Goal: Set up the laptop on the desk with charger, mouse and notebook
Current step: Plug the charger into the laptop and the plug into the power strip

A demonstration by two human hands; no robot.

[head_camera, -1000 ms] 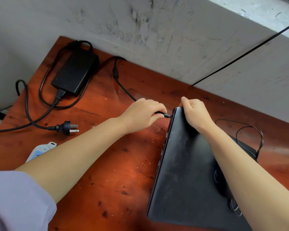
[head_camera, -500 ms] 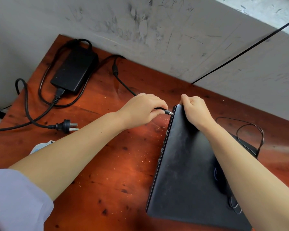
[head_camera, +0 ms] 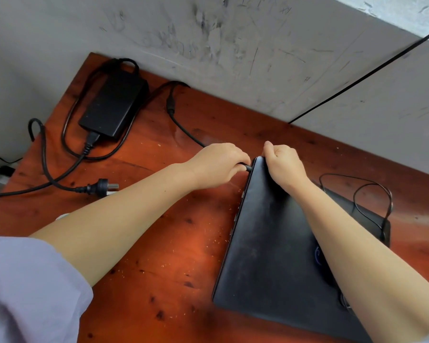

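- Closed black laptop (head_camera: 278, 243) flat on reddish wooden counter (head_camera: 159, 256), right of centre, lid down, dusty and scuffed.
- Left hand (head_camera: 218, 167) curled tight around charger plug (head_camera: 247, 167), plug tip at the laptop's far left corner, touching its side edge.
- Right hand (head_camera: 284, 165) fisted over the laptop's far corner, fingers wrapped over the back edge, forearm lying across the lid.
- Charger brick (head_camera: 113, 107) at far left of counter, near the wall; thin cable (head_camera: 181, 125) running from it toward the left hand.
- Mains plug (head_camera: 104, 187) loose on the counter, prongs bare, its thicker cord looping back to the brick and partly off the left edge.
- Thin black wire (head_camera: 372, 194) looped on a dark flat object (head_camera: 367, 214) just right of the laptop; identity of that object unclear.
- Counter surface scarred with dark spots and pale specks of debris.
- Grey wall (head_camera: 233, 45) behind, heavily scratched and smudged; dark line running diagonally across it at right.
- Lilac sleeve (head_camera: 27, 288) at lower left.
- Against half a second ago: plug tip closer in, metal end no longer showing outside the laptop edge; both hands otherwise in the same grip.
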